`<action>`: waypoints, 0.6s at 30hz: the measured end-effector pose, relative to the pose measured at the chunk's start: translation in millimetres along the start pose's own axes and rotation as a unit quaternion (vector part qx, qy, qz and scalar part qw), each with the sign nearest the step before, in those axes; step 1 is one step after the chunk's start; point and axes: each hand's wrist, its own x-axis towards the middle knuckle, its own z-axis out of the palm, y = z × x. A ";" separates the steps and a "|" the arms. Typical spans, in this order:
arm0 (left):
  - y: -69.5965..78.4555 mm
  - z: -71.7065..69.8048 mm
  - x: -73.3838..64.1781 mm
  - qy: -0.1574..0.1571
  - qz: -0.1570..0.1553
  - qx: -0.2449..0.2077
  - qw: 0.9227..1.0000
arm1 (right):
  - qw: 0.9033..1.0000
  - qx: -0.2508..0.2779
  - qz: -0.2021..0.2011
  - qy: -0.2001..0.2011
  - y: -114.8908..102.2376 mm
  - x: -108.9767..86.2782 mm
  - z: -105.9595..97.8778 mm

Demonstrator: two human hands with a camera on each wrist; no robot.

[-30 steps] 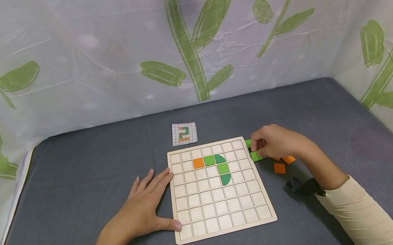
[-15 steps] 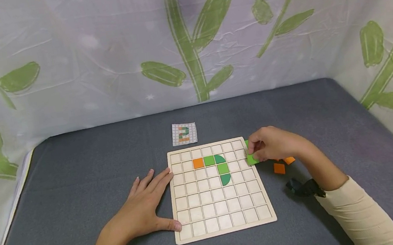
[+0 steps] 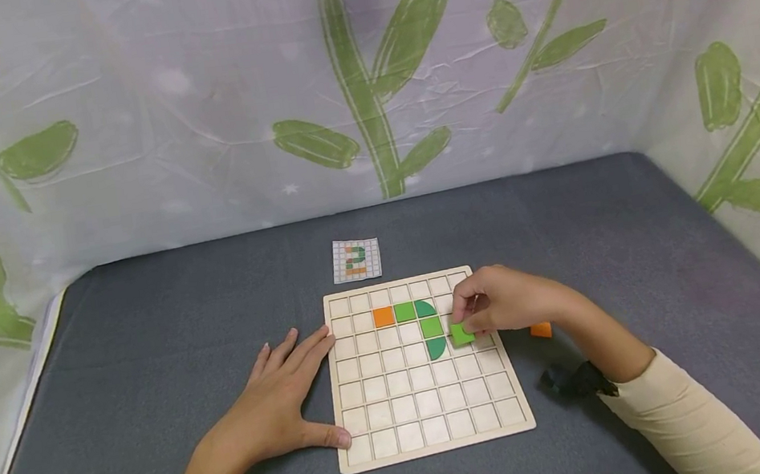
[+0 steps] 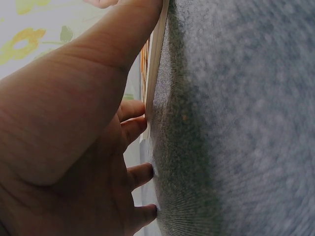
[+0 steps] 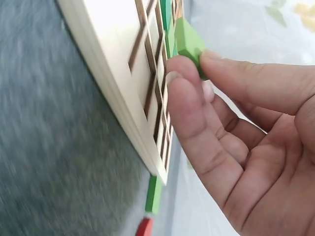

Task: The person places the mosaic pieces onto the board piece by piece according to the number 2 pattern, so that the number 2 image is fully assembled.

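In the head view a wooden grid board (image 3: 406, 408) lies on the table. Set in its cells are an orange square tile (image 3: 383, 317), a green square tile (image 3: 405, 311), another green square tile (image 3: 431, 327) and two dark green rounded tiles (image 3: 437, 348). My right hand (image 3: 509, 298) pinches a loose green square tile (image 3: 463, 335) between thumb and fingers, over the board's right columns. The right wrist view shows that same green tile (image 5: 188, 38) tilted at the fingertips. My left hand (image 3: 279, 401) rests with spread, straight fingers at the board's left edge, thumb on the rim.
Behind the board lies a small card (image 3: 356, 260) printed with a coloured grid pattern. An orange tile (image 3: 541, 330) shows under the right forearm. In the right wrist view, a green piece (image 5: 153, 194) and a reddish piece (image 5: 144, 227) lie off the board's corner.
My right hand has drawn the green tile from beside the board's right edge leftward and toward me, over the grid. The left hand and board have stayed put.
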 end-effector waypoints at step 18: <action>0.1 -0.8 -0.4 -0.001 0.001 -0.001 1.000 | 0.998 0.045 -0.045 0.012 -16.4 12.8 34.1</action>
